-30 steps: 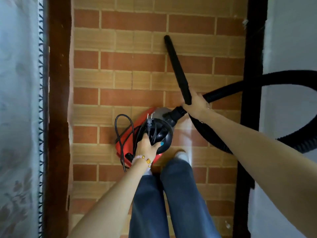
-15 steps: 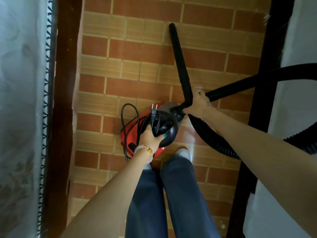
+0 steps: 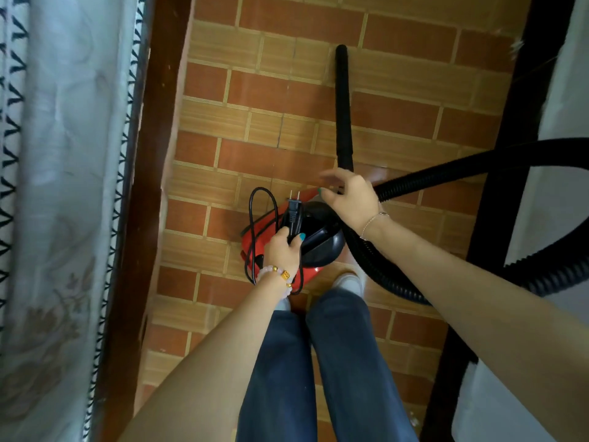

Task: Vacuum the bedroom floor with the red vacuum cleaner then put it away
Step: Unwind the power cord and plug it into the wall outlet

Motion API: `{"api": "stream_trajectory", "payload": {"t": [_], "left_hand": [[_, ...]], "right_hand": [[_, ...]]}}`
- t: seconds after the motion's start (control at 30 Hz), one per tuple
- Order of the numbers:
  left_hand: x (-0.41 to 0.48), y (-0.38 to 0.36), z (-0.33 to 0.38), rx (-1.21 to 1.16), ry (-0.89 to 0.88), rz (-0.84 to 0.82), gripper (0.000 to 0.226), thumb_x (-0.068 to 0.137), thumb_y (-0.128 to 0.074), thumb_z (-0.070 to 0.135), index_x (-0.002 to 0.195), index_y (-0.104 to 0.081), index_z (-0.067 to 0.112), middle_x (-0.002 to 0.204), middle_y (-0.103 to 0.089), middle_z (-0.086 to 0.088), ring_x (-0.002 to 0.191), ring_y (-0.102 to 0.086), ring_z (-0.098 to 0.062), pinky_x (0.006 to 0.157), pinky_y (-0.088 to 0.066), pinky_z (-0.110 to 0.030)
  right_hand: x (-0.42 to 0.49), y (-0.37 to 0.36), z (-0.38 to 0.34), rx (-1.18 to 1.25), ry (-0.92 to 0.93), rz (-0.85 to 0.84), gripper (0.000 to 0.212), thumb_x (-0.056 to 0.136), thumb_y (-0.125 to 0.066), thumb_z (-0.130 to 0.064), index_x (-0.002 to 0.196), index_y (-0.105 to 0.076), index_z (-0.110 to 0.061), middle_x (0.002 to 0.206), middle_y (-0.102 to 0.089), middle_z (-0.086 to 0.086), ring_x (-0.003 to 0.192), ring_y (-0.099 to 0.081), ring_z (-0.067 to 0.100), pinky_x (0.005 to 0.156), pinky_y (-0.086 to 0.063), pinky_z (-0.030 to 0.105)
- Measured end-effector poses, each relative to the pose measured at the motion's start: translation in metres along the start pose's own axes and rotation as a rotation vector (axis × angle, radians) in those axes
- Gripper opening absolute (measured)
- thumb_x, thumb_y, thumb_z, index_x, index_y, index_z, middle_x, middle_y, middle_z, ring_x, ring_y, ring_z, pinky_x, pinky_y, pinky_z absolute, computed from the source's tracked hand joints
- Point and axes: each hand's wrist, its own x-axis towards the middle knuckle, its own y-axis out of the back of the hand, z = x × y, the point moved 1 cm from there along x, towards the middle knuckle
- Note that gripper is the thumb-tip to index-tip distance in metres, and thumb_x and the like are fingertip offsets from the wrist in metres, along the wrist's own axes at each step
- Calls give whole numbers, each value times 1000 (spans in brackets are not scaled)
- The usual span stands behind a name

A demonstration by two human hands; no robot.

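Two hands: left hand [image 3: 283,250] grip wraps red vacuum [image 3: 261,237] handle + plug cord [image 3: 294,212], on floor [image 3: 223,148] by feet. Right hand [image 3: 350,199] grip wide over hose [image 3: 446,170]. Gather hose, lift level.

Brick-patterned floor [image 3: 287,100] runs between a fabric-draped dark wooden frame [image 3: 140,224] and a white surface [image 3: 567,90].
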Motion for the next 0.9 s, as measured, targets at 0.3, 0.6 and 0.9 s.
{"api": "stream_trajectory", "payload": {"t": [0.3,0.6,0.9], "left_hand": [[-65,76,21,-184,-123,28,19,90,-60,12,73,-64,7,77,-71,-14,71,-68,-20,65,-57,-41],[-193,174,105,-124,-326,55,39,90,-63,19,56,-47,6,46,-45,3,44,-42,-7,45,-26,-16],[-311,233,155,-17,-565,140,30,93,-56,16,72,-59,-5,59,-55,-10,66,-56,-23,53,-36,-36]], "right_hand": [[-53,15,-89,343,-78,-268,41,86,-66,-14,123,-59,1,119,-63,7,106,-58,10,80,-43,2],[-145,68,-209,780,-118,-159,21,82,-68,1,70,-64,-16,72,-65,-4,73,-59,16,91,-50,41],[-243,144,-280,626,25,96,26,83,-70,-9,63,-55,-16,70,-61,-7,66,-57,3,69,-47,10]]}}
